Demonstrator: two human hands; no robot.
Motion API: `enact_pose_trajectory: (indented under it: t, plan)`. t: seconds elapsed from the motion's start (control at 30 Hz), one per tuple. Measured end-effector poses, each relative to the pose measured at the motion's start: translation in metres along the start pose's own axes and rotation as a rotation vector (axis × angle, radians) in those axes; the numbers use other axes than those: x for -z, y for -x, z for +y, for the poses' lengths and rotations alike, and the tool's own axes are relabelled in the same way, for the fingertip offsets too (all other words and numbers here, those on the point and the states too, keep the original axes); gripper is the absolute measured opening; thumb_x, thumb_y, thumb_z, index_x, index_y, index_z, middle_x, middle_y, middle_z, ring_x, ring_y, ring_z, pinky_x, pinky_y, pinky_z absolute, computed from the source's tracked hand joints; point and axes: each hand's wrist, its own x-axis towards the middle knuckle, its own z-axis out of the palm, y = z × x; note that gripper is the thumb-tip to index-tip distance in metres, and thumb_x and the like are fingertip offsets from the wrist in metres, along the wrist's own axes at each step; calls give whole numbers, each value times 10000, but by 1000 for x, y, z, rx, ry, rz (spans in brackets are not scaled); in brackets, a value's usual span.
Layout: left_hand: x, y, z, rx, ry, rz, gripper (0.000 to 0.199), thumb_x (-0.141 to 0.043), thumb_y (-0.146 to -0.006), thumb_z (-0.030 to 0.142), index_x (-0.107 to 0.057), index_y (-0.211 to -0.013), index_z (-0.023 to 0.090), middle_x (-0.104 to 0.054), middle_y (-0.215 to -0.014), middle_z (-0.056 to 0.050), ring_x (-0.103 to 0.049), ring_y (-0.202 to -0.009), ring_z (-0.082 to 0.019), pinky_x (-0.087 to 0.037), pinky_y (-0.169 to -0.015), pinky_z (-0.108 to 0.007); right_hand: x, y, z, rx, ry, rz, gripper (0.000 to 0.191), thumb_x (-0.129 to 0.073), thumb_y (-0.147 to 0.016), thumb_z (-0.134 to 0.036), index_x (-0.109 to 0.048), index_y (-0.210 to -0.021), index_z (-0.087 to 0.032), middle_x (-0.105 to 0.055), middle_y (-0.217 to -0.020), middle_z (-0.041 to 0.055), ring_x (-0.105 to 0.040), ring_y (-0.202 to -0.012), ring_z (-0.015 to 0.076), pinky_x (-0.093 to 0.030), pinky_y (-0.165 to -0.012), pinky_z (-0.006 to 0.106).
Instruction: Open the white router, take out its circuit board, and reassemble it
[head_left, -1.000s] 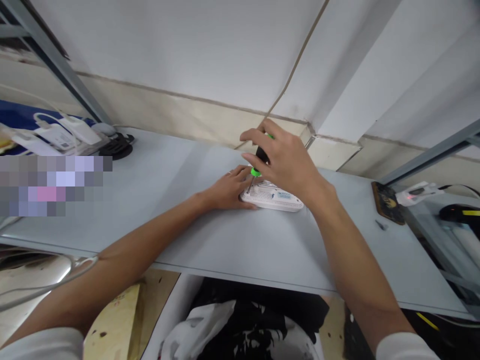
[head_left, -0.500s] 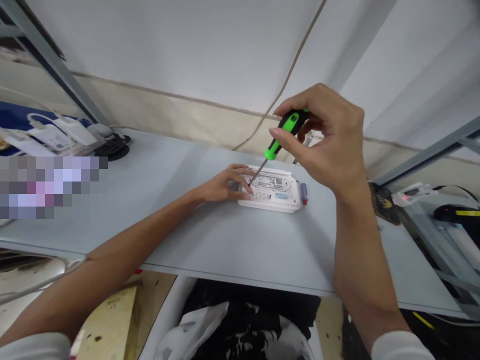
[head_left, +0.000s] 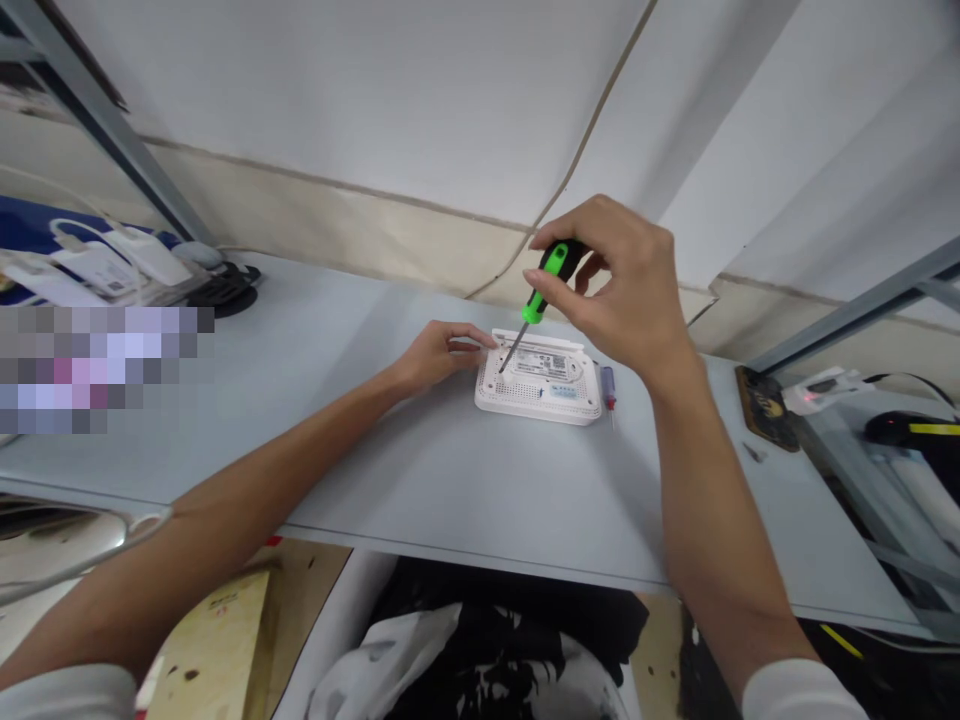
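Observation:
A white router-like box (head_left: 517, 405) lies on the table with its labelled, vented underside up. My right hand (head_left: 619, 285) grips the green and black handle of a screwdriver (head_left: 533, 308). The shaft slants down to the left, its tip over the upper left part of the box; whether it touches cannot be made out. My left hand (head_left: 446, 355) rests at the box's left edge, fingers extended, fingertips by its upper left corner. Beside the box's right end lies a small screwdriver with a translucent purple handle (head_left: 608, 381).
White adapters with cables (head_left: 112, 268) crowd the left end of the grey table (head_left: 360, 450). At the right sit a dark patterned piece (head_left: 766, 408), a white device with a red light (head_left: 823, 390) and a small metal bit (head_left: 754, 453). The wall stands behind.
My left hand has drawn back leftward off the top of the box. My right hand has moved lower and to the left, still holding the green screwdriver, which stands somewhat steeper.

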Motion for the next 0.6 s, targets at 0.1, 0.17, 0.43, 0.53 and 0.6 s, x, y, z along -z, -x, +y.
enact_pose_trajectory:
  t: [0.1,0.17,0.43,0.53,0.6]
  plan:
    - [0,0,0,114,-3,74,336,-891,-714,426,-816,-951,199,-804,-1040,-82,-751,-930,-241,-583,-948,-428,-9,0,1,10,-20,-41,217,-600,-1001,-422,-663,-1179,-316,-694,-1087,84,-652,-954,282,-597,-759,475]
    - [-1,0,0,129,-21,89,342,-906,-685,438,-811,-901,191,-805,-992,-76,-742,-862,-216,-587,-904,-396,-14,-1,0,21,-41,-74,198,-600,-1005,-407,-662,-1158,-299,-690,-1084,80,-648,-948,268,-586,-758,451]
    - [-3,0,0,119,-41,69,319,-905,-667,441,-789,-821,186,-787,-881,-44,-700,-776,-170,-571,-806,-327,-22,1,-5,48,83,-161,148,-621,-1005,-363,-649,-1088,-244,-650,-1061,72,-620,-885,231,-499,-716,366]
    - [-2,0,-2,102,-50,57,304,-901,-675,426,-783,-819,187,-787,-880,-42,-704,-787,-174,-573,-828,-339,-27,3,-7,68,128,-146,195,-631,-1006,-420,-637,-1050,-230,-625,-1009,60,-587,-820,206,-476,-695,345]
    - [-2,0,-3,104,-47,41,314,-896,-686,436,-784,-842,188,-790,-906,-48,-716,-812,-189,-576,-839,-352,-32,3,-8,82,144,-129,249,-603,-1018,-479,-627,-1044,-232,-606,-1006,56,-558,-784,189,-463,-669,331]
